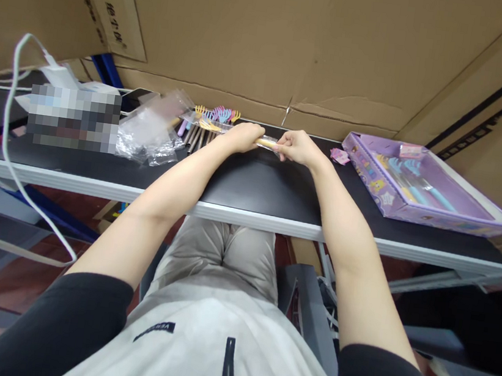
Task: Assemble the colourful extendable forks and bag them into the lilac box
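A back scratcher with a yellow claw and yellow handle (265,143) lies crosswise above the table in a clear plastic sleeve. My left hand (243,136) is closed over its middle. At the handle end, my right hand (297,146) pinches the sleeve's tip between thumb and fingers. Behind and left of my left hand is a row of back scratchers (218,114) with yellow, pink and blue claws and metal rods, partly hidden by my hand. Loose clear plastic sleeves (150,128) are heaped to their left.
A purple open box (383,199) on the right holds several back scratchers with blue and yellow handles. Beside it lies a small pink packet (339,156). Cardboard (270,42) walls the back of the black table (270,184). A white cable (11,101) loops at left.
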Available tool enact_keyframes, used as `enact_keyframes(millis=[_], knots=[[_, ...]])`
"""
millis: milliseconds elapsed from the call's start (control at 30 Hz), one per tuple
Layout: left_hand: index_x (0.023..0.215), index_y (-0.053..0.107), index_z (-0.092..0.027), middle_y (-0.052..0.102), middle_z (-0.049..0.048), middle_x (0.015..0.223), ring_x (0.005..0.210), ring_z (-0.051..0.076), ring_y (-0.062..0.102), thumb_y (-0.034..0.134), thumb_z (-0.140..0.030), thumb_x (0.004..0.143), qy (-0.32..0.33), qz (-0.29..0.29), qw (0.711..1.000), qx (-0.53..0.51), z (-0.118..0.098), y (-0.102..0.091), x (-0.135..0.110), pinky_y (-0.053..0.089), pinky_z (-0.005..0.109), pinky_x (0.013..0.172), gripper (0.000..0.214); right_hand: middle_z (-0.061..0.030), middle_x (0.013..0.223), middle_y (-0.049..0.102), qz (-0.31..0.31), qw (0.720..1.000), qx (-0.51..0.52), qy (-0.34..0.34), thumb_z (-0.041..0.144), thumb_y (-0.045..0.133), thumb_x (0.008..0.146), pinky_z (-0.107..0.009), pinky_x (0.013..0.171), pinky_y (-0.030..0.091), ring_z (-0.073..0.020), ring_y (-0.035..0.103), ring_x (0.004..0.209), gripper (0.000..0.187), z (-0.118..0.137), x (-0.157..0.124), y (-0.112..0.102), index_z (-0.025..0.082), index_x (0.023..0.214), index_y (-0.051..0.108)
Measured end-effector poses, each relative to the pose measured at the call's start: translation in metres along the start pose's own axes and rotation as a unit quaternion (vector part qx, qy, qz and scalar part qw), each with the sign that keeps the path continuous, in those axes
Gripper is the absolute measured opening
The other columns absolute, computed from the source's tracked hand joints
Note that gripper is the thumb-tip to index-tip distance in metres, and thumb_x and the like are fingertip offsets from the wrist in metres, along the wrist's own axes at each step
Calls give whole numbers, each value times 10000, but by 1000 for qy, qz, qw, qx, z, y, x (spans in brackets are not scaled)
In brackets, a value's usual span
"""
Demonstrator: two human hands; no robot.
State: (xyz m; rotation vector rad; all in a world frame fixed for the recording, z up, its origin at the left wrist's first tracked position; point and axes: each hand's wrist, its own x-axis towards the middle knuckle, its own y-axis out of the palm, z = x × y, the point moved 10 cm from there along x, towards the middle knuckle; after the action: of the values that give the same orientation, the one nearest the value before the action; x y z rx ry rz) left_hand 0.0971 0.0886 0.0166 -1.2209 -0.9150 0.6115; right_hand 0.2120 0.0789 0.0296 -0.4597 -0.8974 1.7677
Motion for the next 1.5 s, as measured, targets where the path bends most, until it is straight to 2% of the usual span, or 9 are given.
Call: enact_keyframes(millis=[333, 633, 833, 933, 1000, 1100, 1233, 1367, 1500], knots=[[1163, 735, -150, 769, 159, 1194, 1139, 288, 721, 529, -108, 935, 27, -20, 999, -5, -6, -2, -1, 512, 339, 927, 310, 10, 549, 638, 6, 999, -34, 12, 517, 919, 783, -232, 561, 366, -78, 469, 488, 460, -3, 0, 1, 172, 703, 625], [1113, 765, -142, 765, 175, 1127, 1060, 298, 727, 535, -125, 974, 52, -28, 998, 4, -20, -6, 0, 494, 359, 872, 269, 15, 528, 607, 71, 997, -31, 23, 399, 888, 843, -237, 523, 332, -68, 445, 459, 347, 1, -12, -7, 154, 722, 675], [1064, 769, -153, 750, 163, 1082, 1040, 280, 710, 495, -140, 1003, 92, -64, 994, -4, -28, -6, 2, 487, 362, 879, 281, 2, 571, 597, -29, 999, 15, 33, 203, 792, 898, -255, 574, 404, -93, 460, 502, 194, -17, -3, -37, 153, 766, 659], [1056, 776, -149, 739, 174, 1095, 1079, 299, 696, 491, -130, 1007, 114, -80, 990, 5, -33, -7, 2, 484, 395, 915, 289, -12, 624, 627, -79, 996, 32, 35, 151, 752, 928, -250, 575, 424, -96, 468, 514, 195, -22, 1, -45, 158, 768, 641], [1056, 782, -156, 734, 172, 1097, 1105, 311, 684, 505, -150, 1017, 133, -97, 986, 19, -38, -8, 2, 477, 419, 937, 280, -22, 665, 657, -91, 993, 65, 49, 147, 715, 972, -229, 549, 410, -92, 491, 521, 226, -25, 1, -42, 162, 764, 627], [1078, 787, -176, 729, 157, 1096, 1108, 310, 669, 533, -232, 1049, 176, -136, 974, 36, -50, -11, 0, 467, 437, 942, 262, -31, 693, 680, -67, 981, 157, 94, 186, 625, 1053, -206, 547, 433, -94, 568, 549, 276, -29, -1, -24, 163, 777, 621], [1147, 783, -184, 726, 164, 1167, 1078, 295, 656, 516, -315, 1088, 234, -169, 956, 49, -70, -12, -4, 456, 439, 920, 303, -25, 645, 658, -19, 945, 292, 145, 158, 521, 1096, -199, 608, 500, -95, 609, 555, 333, -35, -3, 4, 148, 778, 619], [1138, 790, -172, 726, 182, 1186, 1087, 297, 649, 514, -410, 1102, 262, -160, 951, 44, -83, -9, -7, 447, 431, 907, 366, -7, 611, 619, -7, 917, 367, 156, 39, 513, 1052, -194, 593, 490, -85, 577, 526, 335, -40, 1, 17, 134, 744, 605], [1171, 794, -157, 724, 202, 1227, 1116, 311, 663, 565, -463, 1075, 258, -130, 956, 44, -86, -7, -8, 449, 424, 909, 394, -14, 605, 616, -14, 911, 377, 164, 23, 508, 1043, -211, 606, 513, -100, 595, 532, 328, -42, 0, 18, 128, 748, 604]])
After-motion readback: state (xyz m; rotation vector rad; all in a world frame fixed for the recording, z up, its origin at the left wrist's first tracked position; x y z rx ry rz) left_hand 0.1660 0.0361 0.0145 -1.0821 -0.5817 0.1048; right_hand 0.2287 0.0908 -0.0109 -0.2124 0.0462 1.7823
